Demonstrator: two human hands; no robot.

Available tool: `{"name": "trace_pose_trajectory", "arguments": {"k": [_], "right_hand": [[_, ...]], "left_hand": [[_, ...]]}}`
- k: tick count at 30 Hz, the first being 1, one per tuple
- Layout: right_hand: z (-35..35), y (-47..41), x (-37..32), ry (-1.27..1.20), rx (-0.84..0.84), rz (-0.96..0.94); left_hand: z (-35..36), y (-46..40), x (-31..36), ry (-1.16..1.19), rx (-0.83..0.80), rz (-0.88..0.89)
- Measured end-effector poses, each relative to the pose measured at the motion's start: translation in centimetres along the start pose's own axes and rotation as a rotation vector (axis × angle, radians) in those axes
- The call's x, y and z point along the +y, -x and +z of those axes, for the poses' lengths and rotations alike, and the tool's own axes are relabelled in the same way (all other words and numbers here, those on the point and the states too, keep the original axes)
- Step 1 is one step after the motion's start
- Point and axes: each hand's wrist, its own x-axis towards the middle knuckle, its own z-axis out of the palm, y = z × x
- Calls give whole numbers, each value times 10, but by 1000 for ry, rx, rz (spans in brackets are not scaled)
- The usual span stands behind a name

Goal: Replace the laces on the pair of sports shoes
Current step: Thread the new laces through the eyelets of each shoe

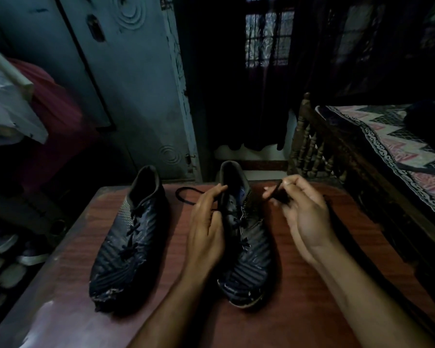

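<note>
Two worn black sports shoes stand toes toward me on a reddish wooden table point(337, 247). The left shoe point(128, 244) is laced with a black lace and stands alone. My left hand point(206, 227) holds the left side of the right shoe point(246, 249) near its upper eyelets. My right hand point(301, 214) pinches one end of a black lace point(276, 190) just right of that shoe's collar. The lace's other end makes a loop point(183, 195) on the table between the shoes.
A grey metal cupboard point(136, 84) stands behind the table at left. A wooden bed with a patterned cover point(392, 146) runs along the right. Other shoes point(8, 259) lie on the floor at lower left. Clothes point(43, 104) hang at far left.
</note>
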Motion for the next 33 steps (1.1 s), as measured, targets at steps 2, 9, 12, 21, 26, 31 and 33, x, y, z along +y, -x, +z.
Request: {"name": "trace_pose_trajectory", "arguments": {"k": [2, 9, 12, 21, 26, 31, 33], "right_hand": [[3, 2, -1, -129, 19, 49], [-10, -3, -1, 352, 143, -160], [-18, -3, 3, 955, -101, -242], [-24, -11, 1, 838, 32, -260], [-15, -10, -1, 4, 189, 153], [-8, -5, 1, -290, 47, 312], [-10, -7, 0, -294, 97, 274]], "left_hand": [[-1, -1, 0, -160, 33, 30], [-3, -2, 8, -317, -37, -7], [-3, -2, 9, -282, -50, -8], [-1, -4, 5, -216, -46, -19], [-1, -5, 4, -188, -40, -3], [-2, -5, 6, -161, -36, 22], [-2, -4, 6, -137, -35, 21]]}}
